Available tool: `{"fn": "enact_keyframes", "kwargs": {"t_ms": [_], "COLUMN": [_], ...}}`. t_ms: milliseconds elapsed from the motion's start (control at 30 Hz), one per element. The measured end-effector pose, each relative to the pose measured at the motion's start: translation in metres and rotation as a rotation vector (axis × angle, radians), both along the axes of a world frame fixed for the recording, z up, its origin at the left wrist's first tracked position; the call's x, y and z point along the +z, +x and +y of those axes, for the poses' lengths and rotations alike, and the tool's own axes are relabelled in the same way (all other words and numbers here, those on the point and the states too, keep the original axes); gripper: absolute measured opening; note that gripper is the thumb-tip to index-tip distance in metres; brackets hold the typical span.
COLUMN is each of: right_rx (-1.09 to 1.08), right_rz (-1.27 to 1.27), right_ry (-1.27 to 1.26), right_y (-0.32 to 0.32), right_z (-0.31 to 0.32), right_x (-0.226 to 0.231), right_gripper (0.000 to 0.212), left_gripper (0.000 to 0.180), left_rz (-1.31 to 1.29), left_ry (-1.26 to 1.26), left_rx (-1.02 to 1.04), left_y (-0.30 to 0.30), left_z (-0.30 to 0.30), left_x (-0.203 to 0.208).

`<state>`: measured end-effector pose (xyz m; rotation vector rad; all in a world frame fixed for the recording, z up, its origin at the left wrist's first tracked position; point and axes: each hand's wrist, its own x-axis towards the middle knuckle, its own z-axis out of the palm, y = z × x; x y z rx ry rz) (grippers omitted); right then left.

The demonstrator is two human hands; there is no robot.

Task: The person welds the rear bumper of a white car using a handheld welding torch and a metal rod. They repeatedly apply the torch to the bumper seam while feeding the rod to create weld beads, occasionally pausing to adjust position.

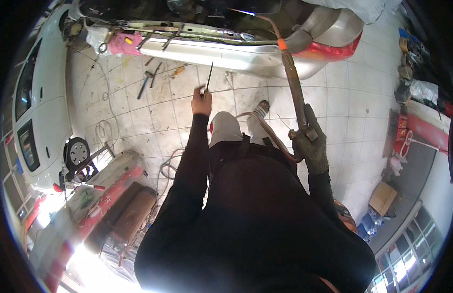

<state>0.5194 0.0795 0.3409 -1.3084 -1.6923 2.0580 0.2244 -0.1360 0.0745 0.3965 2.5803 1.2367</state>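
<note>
My gloved right hand (pixel 312 146) is closed round the lower end of a gas welding torch (pixel 296 87). A hose curves down from its base. The torch's bent copper neck reaches over the opened body of a silver car (pixel 202 54), and a small bluish-white flame shows at its tip. My bare left hand (pixel 201 103) grips a thin dark pointed tool (pixel 210 77), held upward and apart from the car; its exact kind is unclear. Two locking-pliers-like clamps (pixel 172 37) sit on the car's edge beside a pink cloth (pixel 125 44).
A hammer (pixel 144 85) and a yellow-handled tool (pixel 179 70) lie on the tiled floor (pixel 182 129). Hoses (pixel 169 168) coil by my legs. A white car (pixel 43 102) stands left, a worn painted panel (pixel 104 190) lower left, and a cardboard box (pixel 383 196) lower right.
</note>
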Motion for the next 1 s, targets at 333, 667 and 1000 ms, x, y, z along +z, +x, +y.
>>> {"fn": "enact_keyframes", "kwargs": {"t_ms": [333, 667, 1000], "right_rx": [-0.09, -0.594, -1.038], "right_rz": [0.064, 0.106, 0.252], "right_ry": [-0.079, -0.013, -0.065], "right_y": [-0.009, -0.077, -0.174], "right_z": [-0.023, -0.13, -0.286], "right_x": [-0.01, -0.043, -0.002], "right_gripper": [0.074, 0.077, 0.077], "left_gripper": [0.031, 0.026, 0.028], "left_rz": [0.337, 0.66, 0.51], "left_ry": [-0.371, -0.347, -0.41], "left_rx": [-0.21, -0.607, -0.717], "left_y": [-0.168, -0.534, -0.721], "left_z": [-0.104, -0.053, -0.003], "left_x": [0.085, 0.038, -0.073]}}
